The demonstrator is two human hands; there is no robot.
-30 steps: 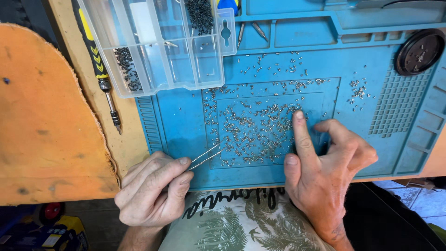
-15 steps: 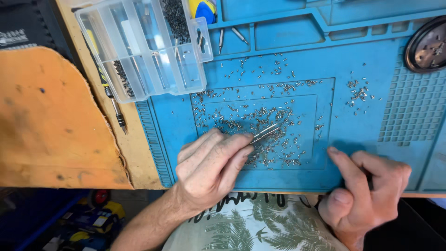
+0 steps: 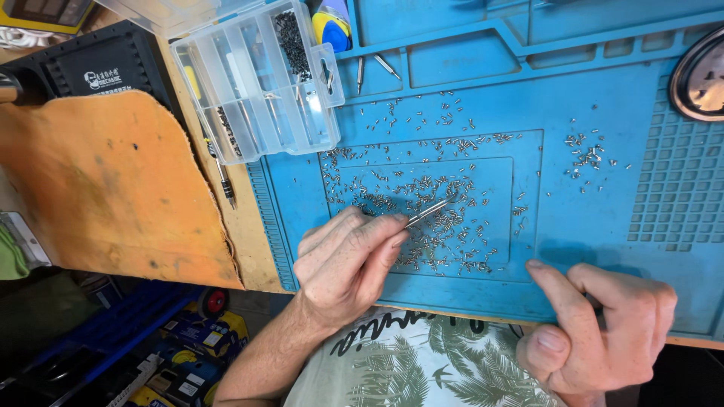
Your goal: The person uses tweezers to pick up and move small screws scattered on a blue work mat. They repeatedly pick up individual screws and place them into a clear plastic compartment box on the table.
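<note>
My left hand (image 3: 343, 260) pinches a pair of metal tweezers (image 3: 430, 211), whose tips reach into a scatter of tiny silver screws (image 3: 422, 196) on the blue work mat (image 3: 573, 218). My right hand (image 3: 596, 332) rests at the mat's near edge, fingers curled and forefinger laid on the mat, holding nothing that I can see. A clear plastic compartment box (image 3: 260, 83) with several dark screws lies at the mat's far left corner.
An orange leather-like sheet (image 3: 105, 188) covers the bench at left. A screwdriver (image 3: 219, 166) lies under the box's edge. A small group of screws (image 3: 588, 158) sits to the right, and a round dark dish (image 3: 701, 68) is at the far right edge.
My left hand moved the tweezers from the mat's near left corner into the screw pile. My right hand pulled back from the pile to the near edge.
</note>
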